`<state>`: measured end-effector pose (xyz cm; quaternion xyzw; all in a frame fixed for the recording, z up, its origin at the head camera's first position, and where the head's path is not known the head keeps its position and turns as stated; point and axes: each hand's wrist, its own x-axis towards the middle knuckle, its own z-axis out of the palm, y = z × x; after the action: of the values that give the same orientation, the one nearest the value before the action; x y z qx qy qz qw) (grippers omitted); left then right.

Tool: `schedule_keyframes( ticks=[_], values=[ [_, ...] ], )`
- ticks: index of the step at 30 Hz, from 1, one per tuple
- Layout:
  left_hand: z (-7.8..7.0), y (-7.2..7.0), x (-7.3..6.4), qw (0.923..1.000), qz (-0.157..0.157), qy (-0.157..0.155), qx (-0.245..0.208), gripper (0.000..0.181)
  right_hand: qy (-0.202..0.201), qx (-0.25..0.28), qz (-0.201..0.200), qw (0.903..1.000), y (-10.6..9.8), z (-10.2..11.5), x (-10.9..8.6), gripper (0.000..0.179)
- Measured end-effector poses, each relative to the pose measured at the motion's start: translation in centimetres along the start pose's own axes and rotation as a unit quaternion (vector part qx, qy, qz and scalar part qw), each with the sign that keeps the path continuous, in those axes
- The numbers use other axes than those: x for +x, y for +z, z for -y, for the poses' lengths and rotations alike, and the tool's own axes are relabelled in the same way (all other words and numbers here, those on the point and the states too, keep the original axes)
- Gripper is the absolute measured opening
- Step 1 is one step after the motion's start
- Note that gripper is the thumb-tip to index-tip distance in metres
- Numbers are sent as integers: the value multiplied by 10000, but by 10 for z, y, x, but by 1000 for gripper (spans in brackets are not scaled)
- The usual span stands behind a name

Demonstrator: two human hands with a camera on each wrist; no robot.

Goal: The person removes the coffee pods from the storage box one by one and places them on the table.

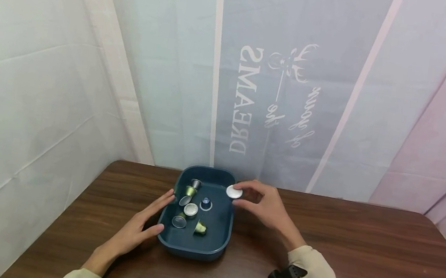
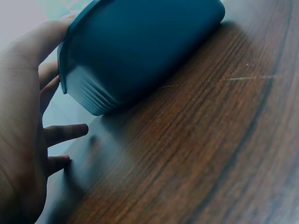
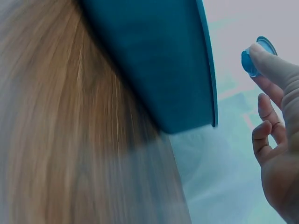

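A dark blue plastic bin [image 1: 218,223] stands on the table with several coffee capsules inside. Over its far right rim, my right hand [image 1: 268,208] pinches a coffee capsule [image 3: 258,57] between thumb and fingertips; its pale lid faces up in the head view and its body looks blue in the right wrist view. My left hand [image 1: 136,230] rests against the bin's left side with fingers extended, thumb at the rim. In the bin, a blue capsule [image 1: 206,202] stands lid down, a green one [image 1: 200,227] lies tipped near the front, and others cluster along the left wall.
The brown wooden table [image 1: 358,265] extends to both sides of the bin. Behind it hangs a printed grey-blue curtain [image 1: 287,161], close to the bin's far end. A pale cloth [image 1: 32,109] hangs on the left.
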<state>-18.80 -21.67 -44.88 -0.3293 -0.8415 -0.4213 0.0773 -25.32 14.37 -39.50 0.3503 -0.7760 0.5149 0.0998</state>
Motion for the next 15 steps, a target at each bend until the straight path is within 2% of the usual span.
schedule_keyframes(
  ticks=[8, 15],
  values=[
    [0, -1, 1, 10000, 25, 13, -87, 64, 220, -341, -439, 9982, -23, -11, -24, 31],
    [-1, -1, 1, 9999, -4, 113, -46, 65, 604, -452, -515, 9958, -38, -19, -45, 32]
  ],
)
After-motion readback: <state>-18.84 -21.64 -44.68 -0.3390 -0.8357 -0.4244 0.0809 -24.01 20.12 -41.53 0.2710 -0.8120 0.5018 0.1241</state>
